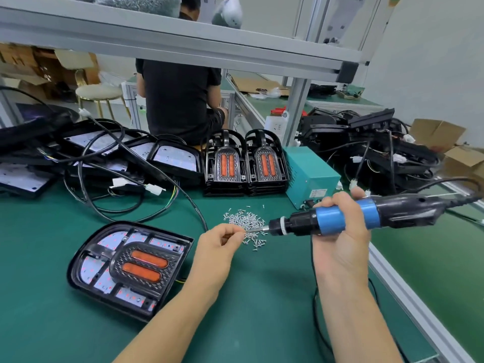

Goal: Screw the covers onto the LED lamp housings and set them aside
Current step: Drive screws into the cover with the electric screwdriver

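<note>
Right hand [340, 231] wraps the blue-banded black screwdriver [348, 216]; at its metal tip, left hand [220, 239] pinches a tiny silver screw [250, 231] above the glittering screw pile [246, 226]. Left of that pinch, the rounded black lamp [128, 268] lies flat on green matting.

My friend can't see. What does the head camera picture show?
A person's left hand pinches a small screw at the tip of an electric screwdriver gripped by the right hand, above a pile of screws. An LED lamp housing with its cover lies on the green mat.
</note>
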A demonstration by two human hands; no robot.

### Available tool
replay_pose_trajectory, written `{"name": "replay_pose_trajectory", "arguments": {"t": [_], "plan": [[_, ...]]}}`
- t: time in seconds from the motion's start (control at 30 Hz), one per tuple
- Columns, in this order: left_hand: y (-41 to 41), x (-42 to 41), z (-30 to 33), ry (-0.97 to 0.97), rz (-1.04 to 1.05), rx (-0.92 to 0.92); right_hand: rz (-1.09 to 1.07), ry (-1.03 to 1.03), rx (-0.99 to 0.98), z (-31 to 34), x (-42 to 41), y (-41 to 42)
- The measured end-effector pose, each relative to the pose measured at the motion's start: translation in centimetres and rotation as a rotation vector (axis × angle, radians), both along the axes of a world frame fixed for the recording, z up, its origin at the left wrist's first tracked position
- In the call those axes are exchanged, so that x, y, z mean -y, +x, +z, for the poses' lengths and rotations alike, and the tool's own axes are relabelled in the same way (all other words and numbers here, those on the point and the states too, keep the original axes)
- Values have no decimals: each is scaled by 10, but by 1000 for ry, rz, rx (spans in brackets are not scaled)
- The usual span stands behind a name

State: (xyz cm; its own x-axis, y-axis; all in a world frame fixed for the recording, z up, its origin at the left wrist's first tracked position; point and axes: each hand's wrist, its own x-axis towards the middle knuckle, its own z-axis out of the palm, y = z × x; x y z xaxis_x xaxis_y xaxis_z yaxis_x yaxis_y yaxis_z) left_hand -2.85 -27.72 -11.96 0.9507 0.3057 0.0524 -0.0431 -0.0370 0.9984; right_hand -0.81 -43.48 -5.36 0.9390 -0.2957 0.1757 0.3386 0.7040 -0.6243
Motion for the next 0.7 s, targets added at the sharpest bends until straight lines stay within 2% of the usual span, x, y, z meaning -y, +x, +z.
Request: {"name": "replay_pose_trajectory", "arguments": {"t": [0.17, 0.7], "plan": [[-5, -1, 10, -138, -22, 38, 49, -1, 93, 18, 1, -7], [-13, -3, 12, -113, -36, 74, 39, -12, 98, 18, -5, -10]]}}
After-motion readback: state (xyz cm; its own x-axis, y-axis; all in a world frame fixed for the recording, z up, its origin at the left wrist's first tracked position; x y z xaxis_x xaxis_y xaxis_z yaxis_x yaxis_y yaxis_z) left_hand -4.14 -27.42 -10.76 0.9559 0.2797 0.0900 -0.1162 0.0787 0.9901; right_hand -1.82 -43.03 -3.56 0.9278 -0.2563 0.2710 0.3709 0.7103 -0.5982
